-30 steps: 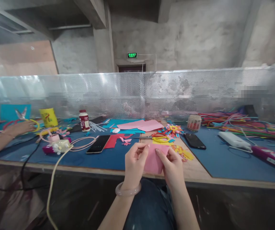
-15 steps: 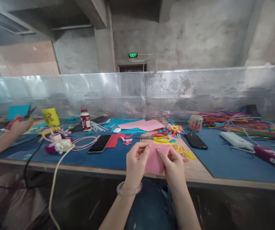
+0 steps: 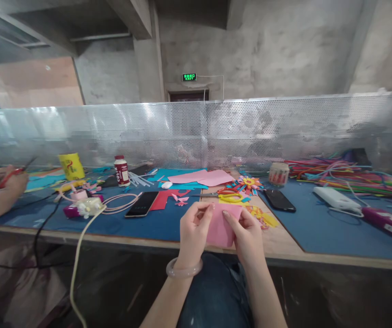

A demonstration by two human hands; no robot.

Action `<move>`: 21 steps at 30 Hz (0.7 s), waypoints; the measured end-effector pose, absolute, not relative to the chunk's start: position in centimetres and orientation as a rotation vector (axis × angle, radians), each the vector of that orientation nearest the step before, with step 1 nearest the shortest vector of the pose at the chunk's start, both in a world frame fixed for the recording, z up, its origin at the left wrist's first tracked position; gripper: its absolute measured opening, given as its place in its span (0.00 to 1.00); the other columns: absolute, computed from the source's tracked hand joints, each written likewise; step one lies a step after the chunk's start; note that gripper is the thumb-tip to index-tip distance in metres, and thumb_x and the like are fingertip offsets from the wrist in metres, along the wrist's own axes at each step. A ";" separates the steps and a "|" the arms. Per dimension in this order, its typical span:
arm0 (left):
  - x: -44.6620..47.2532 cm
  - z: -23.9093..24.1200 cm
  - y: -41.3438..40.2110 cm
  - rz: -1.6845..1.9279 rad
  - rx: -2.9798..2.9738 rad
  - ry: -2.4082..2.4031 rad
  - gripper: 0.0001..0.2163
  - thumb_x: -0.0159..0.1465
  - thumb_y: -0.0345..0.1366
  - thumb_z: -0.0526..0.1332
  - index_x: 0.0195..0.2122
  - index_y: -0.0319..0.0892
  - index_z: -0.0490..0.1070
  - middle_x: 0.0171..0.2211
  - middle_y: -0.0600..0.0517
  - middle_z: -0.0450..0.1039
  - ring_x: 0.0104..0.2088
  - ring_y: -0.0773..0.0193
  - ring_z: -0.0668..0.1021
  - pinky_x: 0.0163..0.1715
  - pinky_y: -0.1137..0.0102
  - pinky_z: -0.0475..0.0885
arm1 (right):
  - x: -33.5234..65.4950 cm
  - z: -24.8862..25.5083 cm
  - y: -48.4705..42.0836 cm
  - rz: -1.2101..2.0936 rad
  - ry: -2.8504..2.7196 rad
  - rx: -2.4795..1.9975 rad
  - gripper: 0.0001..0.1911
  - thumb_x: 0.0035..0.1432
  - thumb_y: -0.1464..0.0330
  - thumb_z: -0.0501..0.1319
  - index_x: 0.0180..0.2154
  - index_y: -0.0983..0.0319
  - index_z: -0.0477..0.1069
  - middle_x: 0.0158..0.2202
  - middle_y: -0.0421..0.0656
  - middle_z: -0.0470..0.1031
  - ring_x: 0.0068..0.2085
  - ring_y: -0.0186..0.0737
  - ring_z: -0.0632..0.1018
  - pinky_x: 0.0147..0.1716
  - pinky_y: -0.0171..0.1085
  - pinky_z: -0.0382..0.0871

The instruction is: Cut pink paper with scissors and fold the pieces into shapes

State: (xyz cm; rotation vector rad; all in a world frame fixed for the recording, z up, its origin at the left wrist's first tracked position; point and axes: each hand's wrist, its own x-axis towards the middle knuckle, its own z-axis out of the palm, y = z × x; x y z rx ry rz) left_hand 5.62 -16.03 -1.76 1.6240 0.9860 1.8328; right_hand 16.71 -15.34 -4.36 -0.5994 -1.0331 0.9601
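Between my two hands is a small sheet of pink paper (image 3: 220, 230), held upright just over the table's front edge. My left hand (image 3: 194, 228) pinches its upper left side, thumb on the near face; a pale bangle is on that wrist. On the upper right side, my right hand (image 3: 247, 230) grips it with the thumb pressed flat and the fingers behind. Beyond the paper lie yellow-handled scissors (image 3: 230, 198) and a paper flower (image 3: 250, 183). A pink folded paper piece (image 3: 180, 199) rests left of the scissors.
A phone (image 3: 142, 204) lies to the left, another phone (image 3: 279, 200) to the right. A bottle (image 3: 121, 171), a yellow cup (image 3: 71, 166) and a glass jar (image 3: 278, 174) stand further back. At far left, a co-worker's hand (image 3: 15, 183) holds red-handled scissors. A cable (image 3: 76, 269) hangs over the front edge.
My hands and the pink paper have hardly moved. At far left, the co-worker's hand and scissors have shifted left and lower, and the blue sheet there now lies flat.
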 end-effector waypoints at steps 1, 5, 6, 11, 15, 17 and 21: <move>5.6 -1.8 -16.0 1.833 1.620 0.991 0.07 0.57 0.38 0.58 0.31 0.40 0.71 0.31 0.51 0.75 0.32 0.65 0.75 0.33 0.74 0.69 | 16.7 -4.3 -15.3 0.954 -1.033 -0.606 0.11 0.46 0.63 0.65 0.32 0.62 0.71 0.27 0.40 0.73 0.29 0.37 0.72 0.26 0.33 0.66; 5.6 -1.8 -16.0 1.834 1.606 1.004 0.07 0.57 0.39 0.59 0.31 0.40 0.71 0.31 0.51 0.75 0.32 0.65 0.75 0.33 0.74 0.69 | 16.6 -4.2 -15.4 0.948 -1.035 -0.612 0.11 0.46 0.62 0.65 0.31 0.62 0.71 0.27 0.41 0.73 0.29 0.37 0.73 0.26 0.33 0.66; 5.6 -1.8 -16.0 1.833 1.605 1.002 0.07 0.57 0.39 0.59 0.31 0.40 0.71 0.31 0.51 0.75 0.32 0.65 0.75 0.34 0.74 0.69 | 16.6 -4.2 -15.4 0.950 -1.033 -0.612 0.11 0.46 0.63 0.65 0.31 0.62 0.71 0.27 0.41 0.73 0.29 0.37 0.73 0.26 0.33 0.66; 5.6 -1.8 -16.0 1.831 1.606 0.998 0.07 0.57 0.39 0.59 0.31 0.40 0.71 0.31 0.51 0.75 0.32 0.65 0.75 0.33 0.75 0.69 | 16.7 -4.3 -15.4 0.963 -1.033 -0.604 0.10 0.47 0.64 0.64 0.32 0.61 0.71 0.28 0.40 0.73 0.29 0.37 0.72 0.26 0.32 0.65; 5.5 -1.8 -15.9 1.834 1.646 1.036 0.08 0.58 0.39 0.58 0.31 0.40 0.70 0.30 0.52 0.74 0.31 0.65 0.75 0.32 0.74 0.68 | 16.6 -4.4 -15.3 0.967 -1.040 -0.608 0.08 0.48 0.64 0.64 0.31 0.61 0.71 0.26 0.38 0.71 0.27 0.34 0.70 0.25 0.31 0.63; 5.5 -1.8 -16.0 1.845 1.698 1.087 0.08 0.59 0.39 0.56 0.32 0.40 0.69 0.29 0.52 0.72 0.30 0.66 0.74 0.30 0.75 0.68 | 16.5 -4.4 -15.3 0.968 -1.038 -0.613 0.08 0.48 0.64 0.64 0.30 0.61 0.70 0.25 0.37 0.70 0.27 0.34 0.69 0.25 0.31 0.62; 5.5 -1.8 -16.0 1.895 1.861 1.182 0.07 0.61 0.37 0.53 0.33 0.41 0.66 0.29 0.53 0.69 0.29 0.67 0.72 0.30 0.75 0.66 | 16.0 -4.0 -15.5 0.952 -1.042 -0.610 0.08 0.49 0.64 0.63 0.27 0.62 0.68 0.23 0.37 0.66 0.25 0.32 0.66 0.24 0.30 0.59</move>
